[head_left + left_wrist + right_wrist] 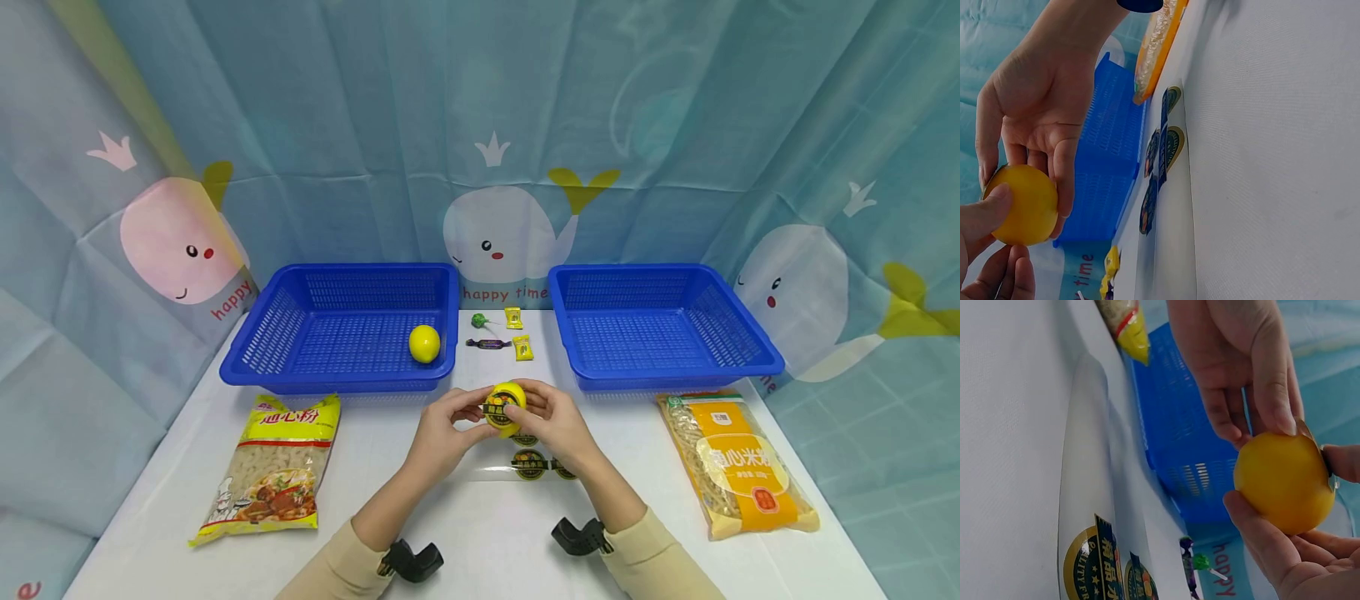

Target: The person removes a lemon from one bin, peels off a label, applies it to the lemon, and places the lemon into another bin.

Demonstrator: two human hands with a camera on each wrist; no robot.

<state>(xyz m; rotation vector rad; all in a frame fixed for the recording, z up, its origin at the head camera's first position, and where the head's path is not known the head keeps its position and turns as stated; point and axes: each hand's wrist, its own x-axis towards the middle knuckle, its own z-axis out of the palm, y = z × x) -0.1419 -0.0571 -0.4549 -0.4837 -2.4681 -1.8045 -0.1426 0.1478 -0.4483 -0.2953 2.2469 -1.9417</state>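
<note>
Both hands hold a yellow lemon (516, 393) above the table. A round black-and-gold fruit sticker (498, 406) sits on its near face, with its dark banner edge standing off the peel. My left hand (447, 427) grips the lemon's left side between thumb and fingers. On the other side my right hand (555, 423) curls its fingers behind the lemon (1285, 481), its thumb pressing on the sticker. Below lies a clear sticker sheet (483, 472) with several more stickers (529, 465), partly hidden by the right hand.
A second lemon (424, 344) lies in the left blue basket (337, 386); another blue basket (675, 375) stands right. Between them are a green lollipop (480, 320), a purple-wrapped candy (488, 343) and yellow candies (522, 347). Pasta bags flank the hands, left (273, 467) and right (738, 467).
</note>
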